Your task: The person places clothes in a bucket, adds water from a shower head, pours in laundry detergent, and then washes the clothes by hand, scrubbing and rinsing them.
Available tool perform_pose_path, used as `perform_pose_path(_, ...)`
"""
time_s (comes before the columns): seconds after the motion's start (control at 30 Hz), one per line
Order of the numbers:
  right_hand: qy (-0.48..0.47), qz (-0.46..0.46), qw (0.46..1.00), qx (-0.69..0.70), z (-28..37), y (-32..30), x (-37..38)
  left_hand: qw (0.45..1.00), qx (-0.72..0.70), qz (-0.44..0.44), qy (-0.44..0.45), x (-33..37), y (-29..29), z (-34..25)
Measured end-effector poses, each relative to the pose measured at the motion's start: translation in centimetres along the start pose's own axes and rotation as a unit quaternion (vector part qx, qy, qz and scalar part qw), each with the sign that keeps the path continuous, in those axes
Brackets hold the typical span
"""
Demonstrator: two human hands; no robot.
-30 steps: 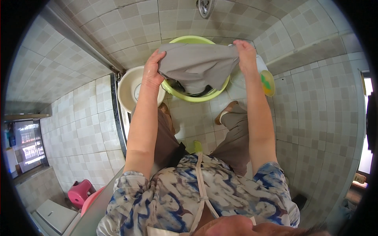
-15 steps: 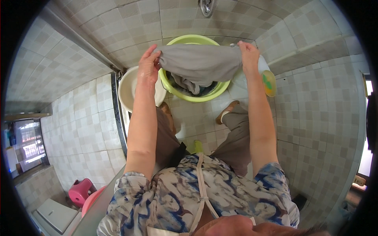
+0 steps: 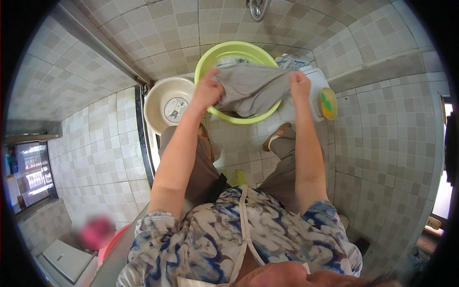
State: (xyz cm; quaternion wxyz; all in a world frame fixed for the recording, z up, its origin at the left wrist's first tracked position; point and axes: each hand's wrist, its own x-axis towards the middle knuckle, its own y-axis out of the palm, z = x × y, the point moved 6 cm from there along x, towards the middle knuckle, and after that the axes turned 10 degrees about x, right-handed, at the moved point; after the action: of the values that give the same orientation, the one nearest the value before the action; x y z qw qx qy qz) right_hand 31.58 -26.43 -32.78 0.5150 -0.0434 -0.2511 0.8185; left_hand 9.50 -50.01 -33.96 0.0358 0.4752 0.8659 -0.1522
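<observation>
A grey piece of clothing [image 3: 253, 86] stretches between my two hands above a lime-green basin [image 3: 206, 60]. My left hand [image 3: 209, 91] is closed on its left end, slightly blurred. With a fist, my right hand [image 3: 300, 87] grips the right upper corner. The cloth sags in the middle, its lower folds hanging into the basin. Behind it, suds and wet cloth [image 3: 233, 62] show inside the basin; the rest of what lies there is hidden by the garment.
Left of the green basin stands a cream basin [image 3: 152, 112] with a printed bottom. To the right are a clear plastic bag [image 3: 292, 62] and a yellow dish [image 3: 328, 110] holding something green. A metal shower hose [image 3: 258, 10] hangs on the tiled wall. My feet stand near the basins.
My hands have come lower and closer together, the left shifting right. The garment, held wide and taut before, now sags lower, uncovering the basin's far part and the cream basin's bottom.
</observation>
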Motion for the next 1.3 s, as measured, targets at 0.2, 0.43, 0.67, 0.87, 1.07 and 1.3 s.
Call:
perform_pose_path(0.2,0.005,-0.163,0.983,0.080,-9.1,-5.5,0.6,0.859,0.505,0.083,-0.001,0.0,2.8,1.7)
perform_pose_path(0.43,0.248,-0.169,0.904,0.306,-13.7,-4.6,-4.0,0.910,0.411,-0.052,0.007,6.1,2.0,6.2)
perform_pose_path(0.67,0.227,-0.139,0.914,0.307,-11.9,-4.4,-1.1,0.923,0.383,-0.015,0.037,11.1,5.6,11.7)
perform_pose_path(0.87,0.147,-0.048,0.964,0.217,-4.6,-4.1,3.4,0.905,0.418,0.043,0.063,12.4,6.8,12.3)
perform_pose_path(1.07,0.064,0.029,0.954,0.292,4.6,-2.3,6.5,0.963,0.206,-0.144,0.094,10.7,4.2,8.1)
perform_pose_path(1.3,-0.213,-0.014,0.975,-0.061,10.4,-0.7,10.0,0.962,-0.187,-0.199,0.000,8.3,1.7,4.6)
